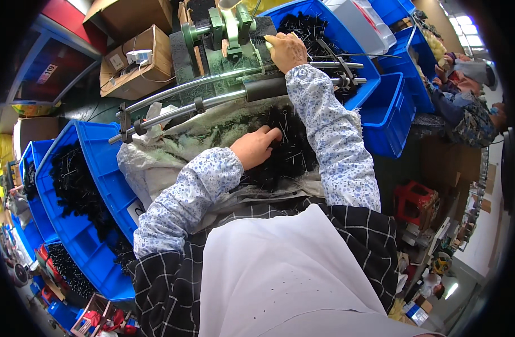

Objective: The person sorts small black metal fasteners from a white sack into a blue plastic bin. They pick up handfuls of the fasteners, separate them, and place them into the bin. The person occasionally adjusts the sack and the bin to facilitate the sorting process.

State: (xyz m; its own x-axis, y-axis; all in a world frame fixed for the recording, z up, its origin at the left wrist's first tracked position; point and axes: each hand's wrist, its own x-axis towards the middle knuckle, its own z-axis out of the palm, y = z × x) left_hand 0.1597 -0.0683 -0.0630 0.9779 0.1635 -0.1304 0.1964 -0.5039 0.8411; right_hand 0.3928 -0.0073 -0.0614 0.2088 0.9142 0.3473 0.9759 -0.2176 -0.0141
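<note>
White apron [280, 281], L hand [256, 147] in black parts [285, 151]

Left hand [256, 146] palm down, fingers curled and reaching forward, forearm bent inward. Right hand [286, 51] stretched far ahead, fingers folded in a closed grip, arm nearly straight.

Your bench, centre frame
Heap of black pins [288, 151] lies on white sacking [150, 168]; blue plastic bin [94, 185] lower left, green metal machine [223, 33] top centre.
</note>
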